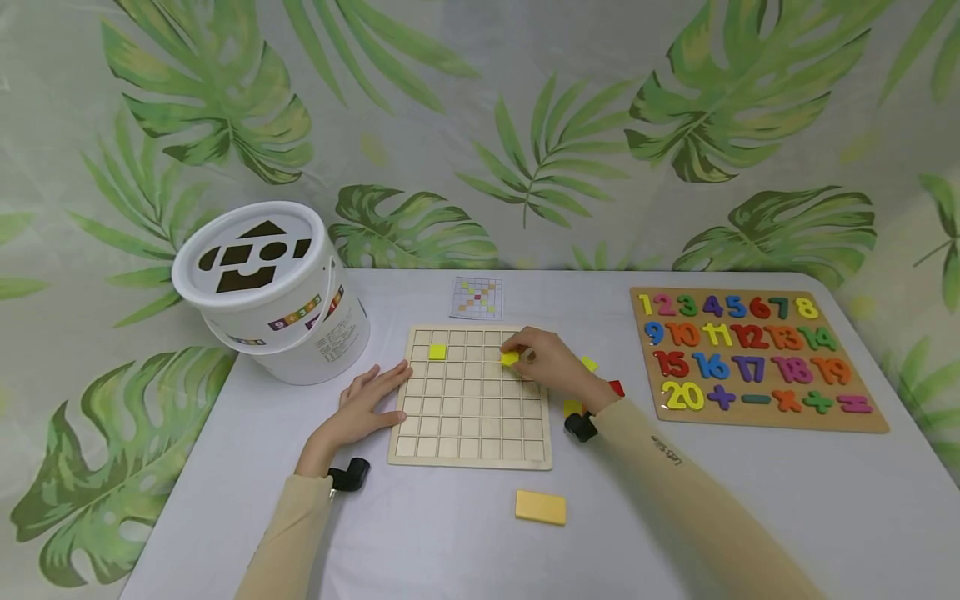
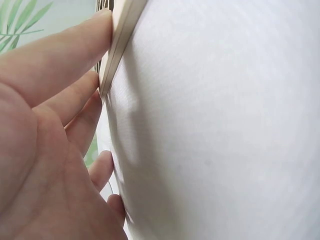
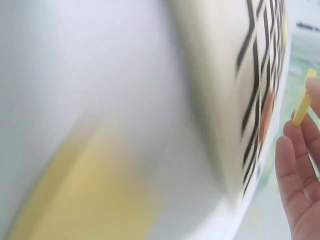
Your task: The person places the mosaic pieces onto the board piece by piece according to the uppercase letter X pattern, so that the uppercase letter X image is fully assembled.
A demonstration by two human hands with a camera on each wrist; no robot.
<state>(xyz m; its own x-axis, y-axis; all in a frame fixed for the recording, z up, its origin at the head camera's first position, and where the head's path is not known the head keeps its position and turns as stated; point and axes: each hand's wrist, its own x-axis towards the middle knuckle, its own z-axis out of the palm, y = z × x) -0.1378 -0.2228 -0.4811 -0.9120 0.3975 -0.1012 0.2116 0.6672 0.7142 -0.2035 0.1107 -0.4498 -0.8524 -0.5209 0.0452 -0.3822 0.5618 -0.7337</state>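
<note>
Pinching a yellow square tile [image 1: 510, 358] between thumb and fingertips, the right hand [image 1: 551, 360] holds it over the upper right part of the wooden grid board [image 1: 471, 433]; the right wrist view shows the same tile [image 3: 303, 102] edge-on at the fingertips, with the board's slots beside it. Whether the tile touches the board cannot be told. The left hand [image 1: 367, 407] lies flat on the counter [image 1: 750, 500], fingers straight and spread, their tips against the board's left edge; the left wrist view confirms the fingers [image 2: 60, 65] pressed to that edge. It grips nothing.

One more yellow tile [image 1: 437, 352] sits in a cell of the second row, near the board's upper left. A few loose yellow and red tiles [image 1: 592, 387] lie on the counter just right of the board, partly hidden by the right wrist. A pattern card [image 1: 477, 298] lies just beyond the board's far edge. A yellow rectangular block [image 1: 541, 507] lies in front of the board, apart from it. A white shape-sorter bucket [image 1: 273, 292] stands at far left, and a wooden number puzzle [image 1: 753, 360] lies at right, well apart from the board.
</note>
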